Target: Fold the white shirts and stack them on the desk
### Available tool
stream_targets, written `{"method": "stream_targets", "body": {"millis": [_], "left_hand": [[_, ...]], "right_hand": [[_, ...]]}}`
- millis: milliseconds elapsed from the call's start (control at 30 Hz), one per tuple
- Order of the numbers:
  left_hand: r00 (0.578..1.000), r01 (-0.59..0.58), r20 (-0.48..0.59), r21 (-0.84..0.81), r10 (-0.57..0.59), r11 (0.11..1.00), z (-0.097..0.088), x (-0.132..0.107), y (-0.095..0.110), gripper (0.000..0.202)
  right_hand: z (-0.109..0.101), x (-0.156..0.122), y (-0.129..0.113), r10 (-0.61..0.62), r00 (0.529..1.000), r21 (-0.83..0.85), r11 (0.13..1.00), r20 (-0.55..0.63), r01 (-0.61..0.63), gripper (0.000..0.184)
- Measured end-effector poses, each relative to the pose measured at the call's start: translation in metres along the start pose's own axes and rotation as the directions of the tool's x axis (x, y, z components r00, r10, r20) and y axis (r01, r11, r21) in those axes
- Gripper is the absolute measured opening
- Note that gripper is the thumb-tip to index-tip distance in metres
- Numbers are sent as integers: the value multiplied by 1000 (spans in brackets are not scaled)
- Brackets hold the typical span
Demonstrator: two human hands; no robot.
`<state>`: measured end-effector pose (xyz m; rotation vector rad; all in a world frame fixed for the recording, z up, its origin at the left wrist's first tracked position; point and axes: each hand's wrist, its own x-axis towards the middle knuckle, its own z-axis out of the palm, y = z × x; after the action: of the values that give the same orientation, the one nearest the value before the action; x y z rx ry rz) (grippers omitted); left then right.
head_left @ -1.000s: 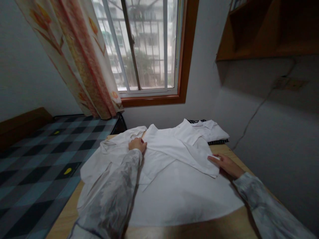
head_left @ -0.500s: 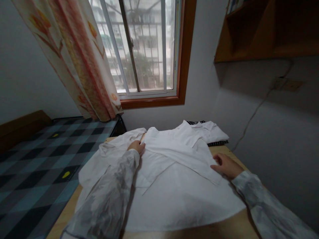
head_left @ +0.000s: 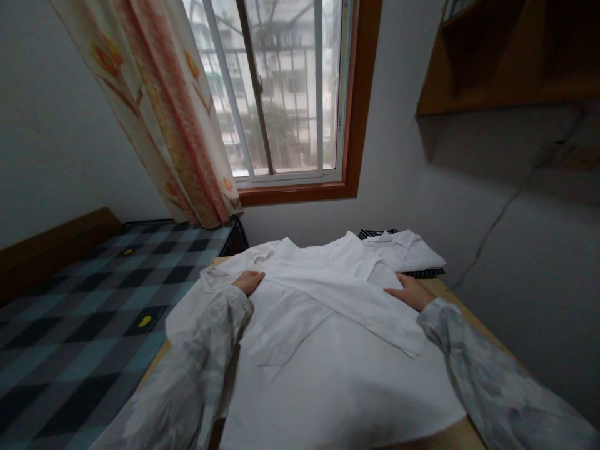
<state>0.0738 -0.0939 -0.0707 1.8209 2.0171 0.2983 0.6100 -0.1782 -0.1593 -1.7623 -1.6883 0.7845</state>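
A white shirt [head_left: 328, 337] lies spread over a wooden table [head_left: 473, 319], one sleeve folded across its front. My left hand [head_left: 248, 281] lies flat on the shirt's left shoulder, fingers stretched out. Near the right shoulder and folded sleeve, my right hand [head_left: 407, 290] rests flat on the cloth, palm down with fingers extended. Both my arms wear pale translucent sleeves.
A folded white garment on a dark striped one [head_left: 405, 251] lies at the table's far right corner. A checked bed cover [head_left: 94, 294] lies to the left. A window [head_left: 281, 94] with a flowered curtain [head_left: 164, 119] is ahead, and a wooden shelf [head_left: 506, 62] hangs at the upper right.
My right hand moved from the sleeve's end up toward the shirt's right shoulder. My left hand slid slightly back and flattened. The camera view shifted a little to the left.
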Motion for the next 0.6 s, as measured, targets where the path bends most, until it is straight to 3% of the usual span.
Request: {"method": "stream_targets", "body": {"millis": [133, 367, 433, 600], "left_hand": [[998, 1, 69, 112, -9, 994, 9, -15, -13, 28], [994, -37, 106, 198, 16, 979, 20, -16, -16, 15], [997, -26, 80, 198, 11, 980, 20, -11, -12, 13], [1000, 9, -20, 206, -5, 979, 28, 5, 9, 37]], "right_hand": [[-3, -11, 6, -41, 980, 17, 999, 197, 38, 39], [-26, -28, 2, 60, 964, -58, 997, 260, -46, 42], [-28, -23, -5, 79, 973, -81, 995, 218, -63, 46], [-13, 4, -28, 68, 995, -191, 978, -68, -80, 57]]}}
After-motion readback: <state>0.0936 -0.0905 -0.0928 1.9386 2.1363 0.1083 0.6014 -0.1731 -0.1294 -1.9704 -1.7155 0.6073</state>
